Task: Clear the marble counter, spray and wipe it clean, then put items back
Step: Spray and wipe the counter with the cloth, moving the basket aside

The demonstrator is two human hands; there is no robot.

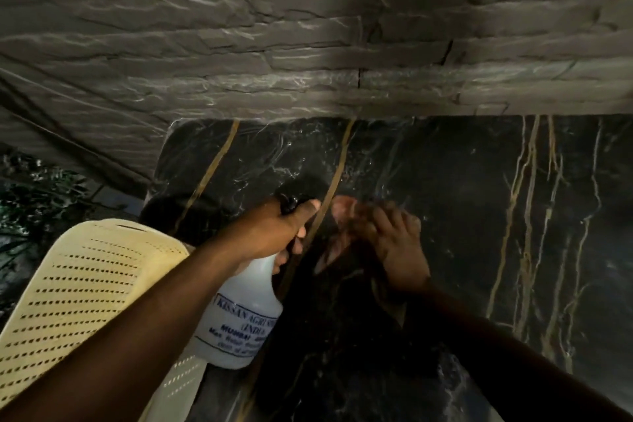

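Two hands work near the marble counter's [445, 216] back edge: the left hand [274, 233] grips the spray bottle [239, 312], nozzle aimed at the surface to wet it; the right hand [390, 240], blurred, seems to clutch a dark cloth [346, 250], ready for wiping

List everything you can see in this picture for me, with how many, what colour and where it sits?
Spray bottle: one, white with a black trigger head and blue printing, held over the counter's left part.
Marble counter: one, black with gold veins, filling the lower right, wet-looking near the hands.
Stone wall: one, grey rough blocks, behind the counter.
Perforated plastic basket: one, cream, lower left beside the counter.
Plants: dark green foliage, far left; count unclear.
Left hand: grips the bottle's neck and trigger.
Right hand: blurred, over the counter beside the bottle; whether it holds a cloth is unclear.
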